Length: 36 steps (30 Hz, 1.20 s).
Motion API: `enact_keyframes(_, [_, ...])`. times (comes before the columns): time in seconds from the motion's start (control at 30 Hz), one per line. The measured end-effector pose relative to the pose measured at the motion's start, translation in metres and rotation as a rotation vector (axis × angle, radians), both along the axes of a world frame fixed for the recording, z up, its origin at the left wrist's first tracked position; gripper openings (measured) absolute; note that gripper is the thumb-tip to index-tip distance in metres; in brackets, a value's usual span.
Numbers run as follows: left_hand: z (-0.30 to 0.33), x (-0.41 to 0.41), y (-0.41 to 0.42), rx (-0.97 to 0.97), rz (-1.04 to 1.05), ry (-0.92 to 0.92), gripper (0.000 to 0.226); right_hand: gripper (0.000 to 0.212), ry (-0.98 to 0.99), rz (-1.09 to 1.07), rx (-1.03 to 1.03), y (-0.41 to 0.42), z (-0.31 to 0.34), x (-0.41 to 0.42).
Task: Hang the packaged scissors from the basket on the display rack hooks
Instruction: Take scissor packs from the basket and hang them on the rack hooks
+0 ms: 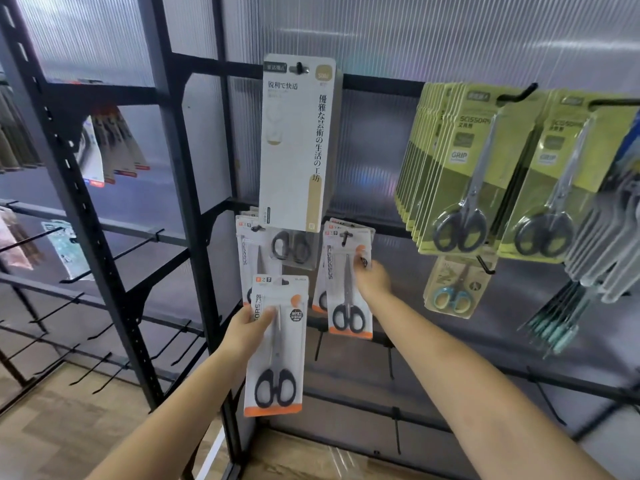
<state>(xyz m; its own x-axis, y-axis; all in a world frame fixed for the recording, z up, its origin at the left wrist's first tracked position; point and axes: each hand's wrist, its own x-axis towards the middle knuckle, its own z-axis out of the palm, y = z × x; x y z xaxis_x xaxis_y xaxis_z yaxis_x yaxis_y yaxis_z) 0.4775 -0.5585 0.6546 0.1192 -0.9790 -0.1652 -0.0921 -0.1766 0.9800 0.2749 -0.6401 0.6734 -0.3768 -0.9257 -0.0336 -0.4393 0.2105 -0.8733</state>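
My left hand (247, 329) grips a white and orange scissors pack (275, 344) by its left edge and holds it upright in front of the rack. My right hand (370, 277) pinches the right edge of a matching pack (346, 289) that hangs on a black hook (344, 237) with more packs behind it. Another bunch of the same packs (247, 258) hangs on the hook to the left, partly hidden by the pack I hold. The basket is out of view.
A tall white pack of black scissors (296, 143) hangs above. Yellow-green scissors packs (464, 168) fill hooks at the upper right, with a small blue-handled pair (453, 289) below. Several bare black hooks (391, 362) stick out of the lower bars. A black rack post (194, 220) stands left.
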Motion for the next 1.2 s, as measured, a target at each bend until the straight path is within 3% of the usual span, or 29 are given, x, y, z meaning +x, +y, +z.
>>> enact_keyframes(0.13, [-0.004, 0.002, -0.005, -0.021, 0.017, -0.022, 0.023, 0.061, 0.016, -0.016, 0.113, -0.006, 0.009, 0.005])
enact_keyframes(0.33, [0.0, -0.005, -0.002, -0.025, -0.048, -0.012, 0.022, 0.046, 0.119, 0.046, 0.184, 0.0, 0.011, 0.002])
enact_keyframes(0.43, [-0.005, -0.007, -0.003, -0.027, -0.087, 0.018, 0.013, 0.045, 0.168, 0.068, 0.077, 0.015, 0.016, -0.004])
enact_keyframes(0.57, [-0.004, -0.018, -0.002, -0.056, -0.129, -0.021, 0.014, 0.042, 0.363, 0.229, -0.252, 0.049, 0.028, -0.014])
enact_keyframes(0.73, [0.003, -0.036, 0.001, -0.12, -0.195, -0.064, 0.014, 0.045, 0.556, 0.491, -0.239, 0.076, 0.046, -0.016])
enact_keyframes(0.93, [-0.003, -0.051, 0.007, -0.135, -0.27, -0.039, 0.018, 0.004, 0.384, 0.502, -0.15, 0.091, 0.034, -0.014])
enact_keyframes(1.2, [-0.025, -0.046, 0.008, -0.016, -0.234, 0.077, 0.022, 0.008, 0.328, 0.379, -0.253, 0.082, 0.04, -0.023])
